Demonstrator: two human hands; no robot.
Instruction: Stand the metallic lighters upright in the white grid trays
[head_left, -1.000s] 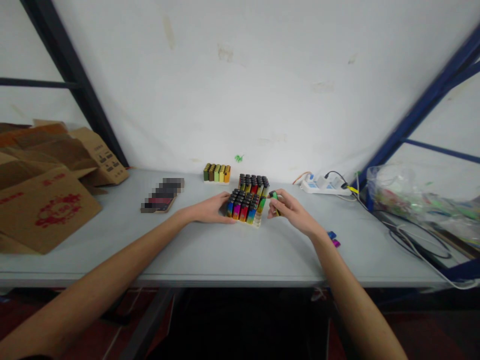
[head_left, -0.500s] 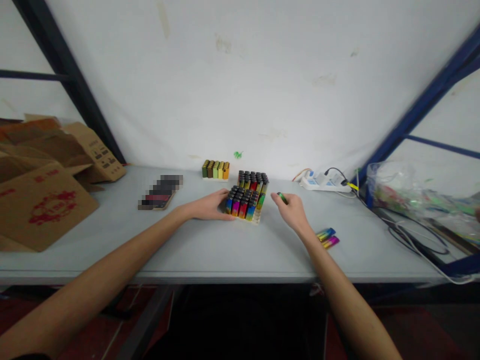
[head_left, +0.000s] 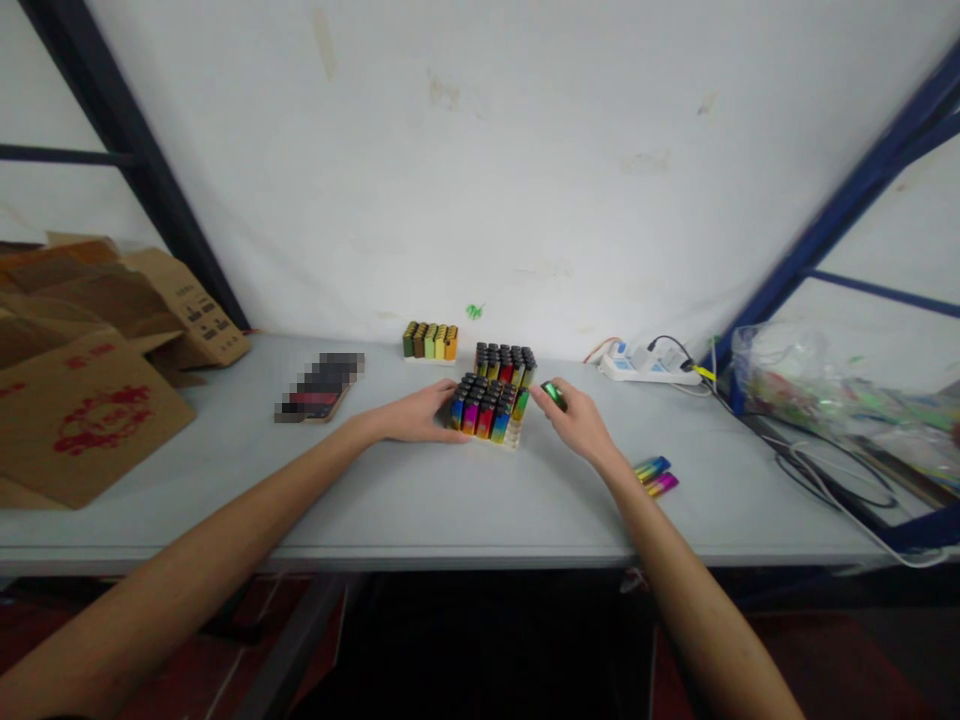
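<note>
On the grey table (head_left: 450, 510), the left hand (head_left: 421, 412) is gripping the lighter tray (head_left: 513, 439) wide; beside it, the right hand (head_left: 582, 422) is pinching a green lighter (head_left: 554, 396), which, if tilting, could be knocking others askew

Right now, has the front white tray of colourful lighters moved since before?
No, the front white tray hasn't visibly shifted against the green wall mark.

This looks like a workshop: a plain grey table (head_left: 390, 510) stands against a scuffed white wall (head_left: 540, 170) (green scribble (head_left: 474, 311) included), with a blue metal frame (head_left: 840, 212), opened cardboard boxes (head_left: 101, 415), a power strip (head_left: 646, 371) and lighters (head_left: 485, 416) standing in rows.
</note>
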